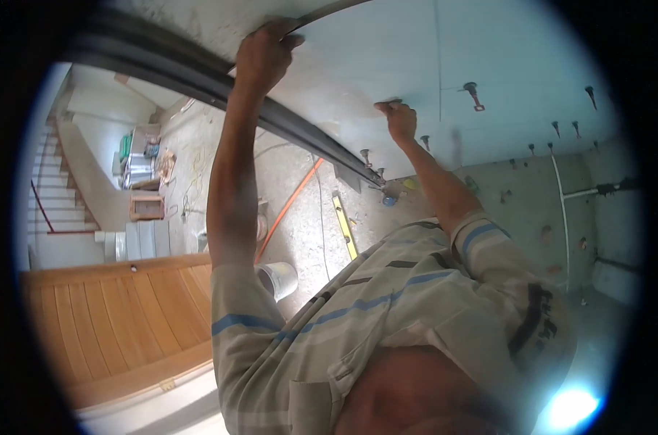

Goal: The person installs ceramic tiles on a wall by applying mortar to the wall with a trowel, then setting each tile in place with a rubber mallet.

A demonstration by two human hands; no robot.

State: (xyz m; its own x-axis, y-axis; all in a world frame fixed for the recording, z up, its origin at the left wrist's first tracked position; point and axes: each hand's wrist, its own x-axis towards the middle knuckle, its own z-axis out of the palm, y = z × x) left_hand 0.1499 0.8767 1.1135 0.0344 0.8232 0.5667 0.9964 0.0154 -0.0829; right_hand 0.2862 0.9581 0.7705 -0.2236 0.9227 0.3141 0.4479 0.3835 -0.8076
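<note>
Large pale wall tiles fill the upper right, with dark-knobbed tile levelling clips along their joints. My left hand is at the tile's edge, by the dark metal door frame. Its fingers are closed, and whatever they grip is hidden. Against the tile face, my right hand pinches a dark-topped piece that looks like one of the levelling knobs. Other clips stick out from the tile edge close to it.
On the floor lie a yellow spirit level and an orange hose, near a white bucket. A wooden door panel is at lower left. Stairs and stacked goods appear beyond the frame.
</note>
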